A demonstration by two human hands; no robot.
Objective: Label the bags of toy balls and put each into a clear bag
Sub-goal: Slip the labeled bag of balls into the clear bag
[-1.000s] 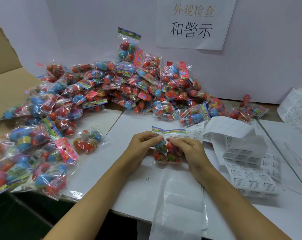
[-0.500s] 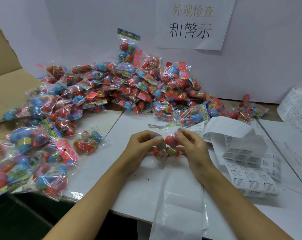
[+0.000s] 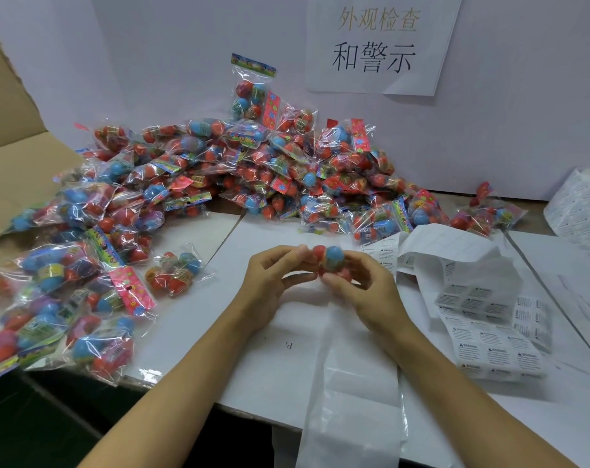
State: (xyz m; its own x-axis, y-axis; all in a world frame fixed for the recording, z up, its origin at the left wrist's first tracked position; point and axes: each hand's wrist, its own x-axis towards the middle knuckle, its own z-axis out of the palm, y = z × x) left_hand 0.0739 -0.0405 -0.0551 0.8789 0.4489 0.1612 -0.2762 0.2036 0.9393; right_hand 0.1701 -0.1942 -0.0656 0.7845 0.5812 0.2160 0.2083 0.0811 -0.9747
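Item in hand — one bag of toy balls (image 3: 329, 261), held above the white desk (image 3: 253, 366) between our two hands. Motion blur smears it; we make out a blue ball on top, red ones beside and beneath, and little of the wrapper or header card. Whether a label is on it we cannot tell.

Left hand (image 3: 270, 288): fingers curled round the bag's left side, fingertips blurred. Right hand (image 3: 364, 292): fingers and thumb curled round its right side, hiding the lower balls.

Clear bag (image 3: 351, 393): flat on the desk just below the hands, its lower end cut off by the frame edge.

Label sheets (image 3: 486, 336): white, printed with warning text too small to read, right of the hands, partly folded over.

Stock — pile of bagged balls (image 3: 219, 184) behind and left, red and blue, running out of view at the left edge.
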